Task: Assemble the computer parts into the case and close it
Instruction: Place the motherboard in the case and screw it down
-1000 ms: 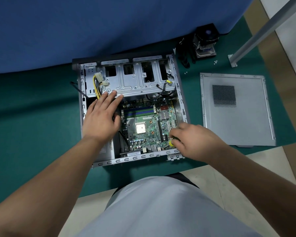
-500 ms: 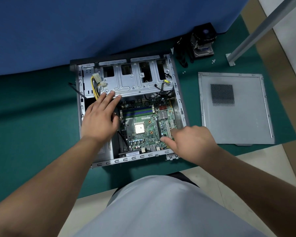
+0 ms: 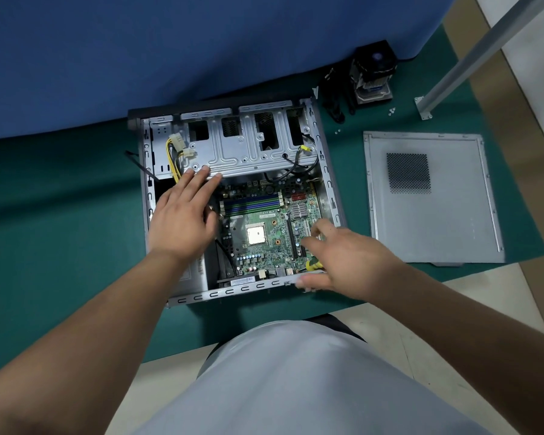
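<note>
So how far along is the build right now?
Done: motherboard sits in the case. In hand: left hand steadies the drive cage; right hand works at the board's near corner. Left: cooler and side panel lie outside on the mat.

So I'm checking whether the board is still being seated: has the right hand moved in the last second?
Yes. The right hand has opened and spread: fingers reach further over the motherboard, thumb on the case's near rail.
</note>
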